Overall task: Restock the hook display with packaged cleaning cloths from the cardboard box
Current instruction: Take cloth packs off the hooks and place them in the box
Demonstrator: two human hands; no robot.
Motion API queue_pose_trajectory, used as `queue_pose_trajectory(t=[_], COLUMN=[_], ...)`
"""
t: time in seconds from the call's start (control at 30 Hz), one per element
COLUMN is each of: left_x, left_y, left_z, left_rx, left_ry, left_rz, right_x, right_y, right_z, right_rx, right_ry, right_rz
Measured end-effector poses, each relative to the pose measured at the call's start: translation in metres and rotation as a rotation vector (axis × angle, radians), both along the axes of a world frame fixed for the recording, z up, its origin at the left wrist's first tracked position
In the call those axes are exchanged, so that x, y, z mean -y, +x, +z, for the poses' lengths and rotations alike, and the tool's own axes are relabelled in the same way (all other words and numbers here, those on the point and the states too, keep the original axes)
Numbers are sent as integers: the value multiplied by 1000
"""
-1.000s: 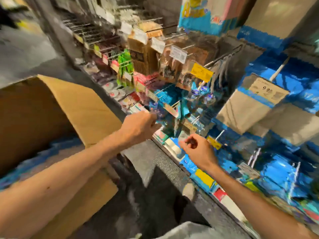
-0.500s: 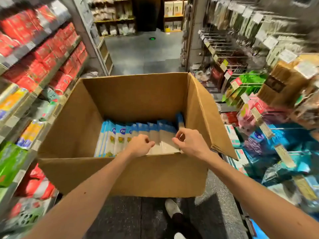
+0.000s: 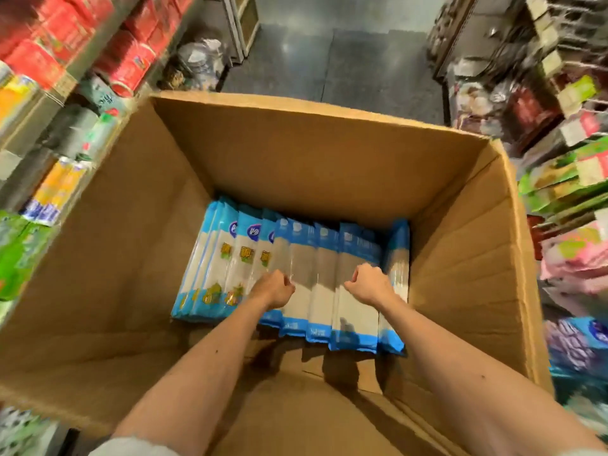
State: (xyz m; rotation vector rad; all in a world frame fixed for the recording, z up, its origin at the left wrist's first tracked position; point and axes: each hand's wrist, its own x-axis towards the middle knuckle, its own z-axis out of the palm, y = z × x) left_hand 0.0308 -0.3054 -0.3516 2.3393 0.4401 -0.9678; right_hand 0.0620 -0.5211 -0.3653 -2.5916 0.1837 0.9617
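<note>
Hands clamped on packs – both down inside the cardboard box.

The left hand has its fingers curled onto the upper edges of the packaged cleaning cloths, gripping near the middle of the row; the right hand grips the same row with curled fingers, nearer the box's right wall, a few packs between the two hands. The blue-and-clear packs stand on edge, leaning, in one row across the box's bottom, towards its right side – bare cardboard to their left. Left of the box, shelves hold red, yellow and green goods. Right of it, the hook display is blurred. Beyond the box's far wall lies dark floor.
</note>
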Motion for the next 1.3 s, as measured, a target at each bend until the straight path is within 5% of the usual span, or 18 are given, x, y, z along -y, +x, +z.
queue_pose_trajectory(t=[0.37, 0.57, 0.73, 1.0, 1.3], left_x=[30, 57, 76, 66, -30], left_y=[36, 46, 47, 29, 45], left_z=[-125, -163, -148, -121, -1], left_rx=[-149, -207, -200, -50, 174], left_ry=[-214, -118, -148, -163, -201], left_rz=[354, 455, 502, 418, 161], right_x=[3, 16, 5, -1, -39], right_y=[31, 37, 28, 5, -5], right_z=[-130, -160, -160, -135, -44], right_rx=[-179, -373, -334, -262, -91], right_ry=[8, 3, -11, 348, 569], right_rz=[-273, -404, -437, -602, -558])
